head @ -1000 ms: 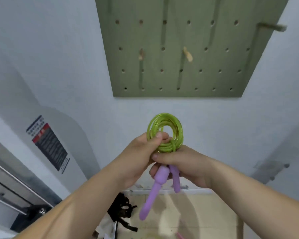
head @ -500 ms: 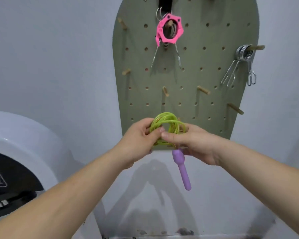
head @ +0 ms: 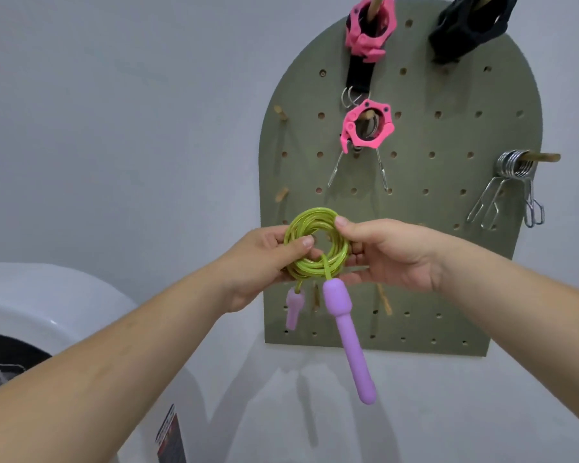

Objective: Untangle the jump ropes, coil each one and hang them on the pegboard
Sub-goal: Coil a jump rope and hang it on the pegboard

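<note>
A green jump rope (head: 306, 266) is wound into a tight coil, held up in front of the lower left of the olive pegboard (head: 422, 208). My left hand (head: 264, 262) pinches the coil's left side and my right hand (head: 391, 253) grips its right side. Two purple handles hang below the coil: a long one (head: 350, 339) and a shorter-looking one (head: 294, 309). Bare wooden pegs (head: 281, 194) stick out at the board's left edge, just above the coil.
Two pink collar clamps (head: 368, 128) hang on upper pegs, with a black strap (head: 472, 25) at the top right. Metal spring clips (head: 515, 188) hang from a peg on the right. A white rounded machine (head: 47, 315) stands at the lower left against the grey wall.
My view has tilted up and the pegboard's top has come into sight. Both hands have raised the coil toward the board's left pegs. The second purple handle now hangs free.
</note>
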The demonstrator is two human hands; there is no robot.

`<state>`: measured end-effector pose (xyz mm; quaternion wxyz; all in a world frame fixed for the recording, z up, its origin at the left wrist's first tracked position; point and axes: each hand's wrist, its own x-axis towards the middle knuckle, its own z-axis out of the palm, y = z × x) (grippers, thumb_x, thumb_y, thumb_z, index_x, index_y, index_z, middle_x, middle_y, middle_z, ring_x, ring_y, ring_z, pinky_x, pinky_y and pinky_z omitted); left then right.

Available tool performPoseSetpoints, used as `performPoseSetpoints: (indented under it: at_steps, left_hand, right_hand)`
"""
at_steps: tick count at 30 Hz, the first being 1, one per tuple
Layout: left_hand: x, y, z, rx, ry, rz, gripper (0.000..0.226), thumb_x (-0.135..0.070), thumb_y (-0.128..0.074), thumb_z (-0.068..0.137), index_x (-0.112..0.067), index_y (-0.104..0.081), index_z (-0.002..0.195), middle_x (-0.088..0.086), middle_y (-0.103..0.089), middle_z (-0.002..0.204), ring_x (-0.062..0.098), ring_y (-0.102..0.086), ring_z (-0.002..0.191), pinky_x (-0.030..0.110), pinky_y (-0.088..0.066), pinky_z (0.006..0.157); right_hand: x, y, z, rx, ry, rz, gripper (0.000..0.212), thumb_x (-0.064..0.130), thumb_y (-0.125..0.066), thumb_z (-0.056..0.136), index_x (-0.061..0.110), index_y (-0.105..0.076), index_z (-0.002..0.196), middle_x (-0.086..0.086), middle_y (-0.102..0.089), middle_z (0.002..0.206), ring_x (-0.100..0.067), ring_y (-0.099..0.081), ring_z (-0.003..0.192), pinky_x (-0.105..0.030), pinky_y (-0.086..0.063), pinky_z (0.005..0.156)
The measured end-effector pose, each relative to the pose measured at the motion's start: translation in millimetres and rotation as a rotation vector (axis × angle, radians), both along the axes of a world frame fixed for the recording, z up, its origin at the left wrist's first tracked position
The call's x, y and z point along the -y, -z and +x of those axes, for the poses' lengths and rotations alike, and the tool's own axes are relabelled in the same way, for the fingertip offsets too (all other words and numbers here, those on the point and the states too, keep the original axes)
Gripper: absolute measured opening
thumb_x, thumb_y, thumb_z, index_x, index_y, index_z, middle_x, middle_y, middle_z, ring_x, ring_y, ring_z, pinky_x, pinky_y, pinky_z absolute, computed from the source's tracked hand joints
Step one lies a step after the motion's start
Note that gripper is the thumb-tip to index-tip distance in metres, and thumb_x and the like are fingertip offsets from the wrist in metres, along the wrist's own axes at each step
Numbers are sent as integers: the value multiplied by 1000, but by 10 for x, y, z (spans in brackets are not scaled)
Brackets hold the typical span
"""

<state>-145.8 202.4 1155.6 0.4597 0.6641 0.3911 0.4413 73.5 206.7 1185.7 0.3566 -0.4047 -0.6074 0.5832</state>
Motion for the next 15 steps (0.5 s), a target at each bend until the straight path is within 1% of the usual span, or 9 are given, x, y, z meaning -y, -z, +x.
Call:
performPoseSetpoints:
  at_steps: [2, 3, 6, 7, 10, 13, 15]
  left_hand:
    - [-81, -139, -76, 7, -35, 45, 32, -25, -59, 105, 1, -67, 121, 18, -74, 119, 27, -72, 110, 49, -51, 109]
    - [-123, -243, -115, 9, -37, 69, 32, -25, -57, 106, 1, -67, 122, 18, -74, 120, 26, -71, 111, 48, -51, 109]
    - [-243, -630, -210, 17, -7, 108, 31, -23, -49, 109, -6, -67, 127, 7, -75, 122, 21, -71, 115, 41, -52, 106]
    - [-289, -757, -236, 24, 0, 109, 31, -21, -47, 110, -6, -66, 129, 6, -75, 123, 22, -71, 116, 42, -52, 106]
    - [-453, -1066, -309, 14, -44, 164, 29, -16, -46, 109, -4, -64, 129, 10, -75, 121, 26, -71, 115, 46, -53, 105]
    - [-638, -1293, -365, -16, -152, 282, 23, -16, -50, 108, -11, -66, 124, 9, -76, 117, 26, -74, 108, 48, -58, 98]
    - [-765, -1420, -361, -11, -200, 344, 21, -17, -51, 107, -17, -66, 123, 10, -76, 116, 29, -75, 104, 49, -61, 92]
  right_hand:
    - [-77, -112, -186, -40, 25, 41, 32, 37, -57, 102, 14, -68, 121, -8, -71, 103, -17, -68, 89, -33, -60, 68]
    - [-131, -194, -272, -70, 48, 72, 32, 35, -54, 105, 11, -68, 121, -9, -71, 101, -18, -69, 88, -34, -61, 67]
    - [-326, -531, -483, -96, 120, 193, 31, 33, -49, 108, 9, -67, 111, -7, -71, 88, -23, -72, 84, -40, -61, 75]
    - [-394, -653, -538, -96, 155, 234, 31, 34, -49, 108, 8, -66, 107, -6, -71, 84, -24, -72, 81, -40, -61, 74]
    - [-570, -973, -687, -61, 250, 356, 33, 37, -49, 108, 9, -64, 98, -5, -67, 80, -22, -69, 70, -34, -58, 66]
    - [-758, -1205, -802, -8, 299, 479, 32, 38, -46, 109, 12, -63, 100, -1, -66, 79, -19, -62, 68, -34, -53, 70]
    - [-895, -1342, -855, 45, 365, 568, 31, 39, -45, 109, 14, -61, 101, 1, -64, 79, -20, -57, 71, -32, -50, 69]
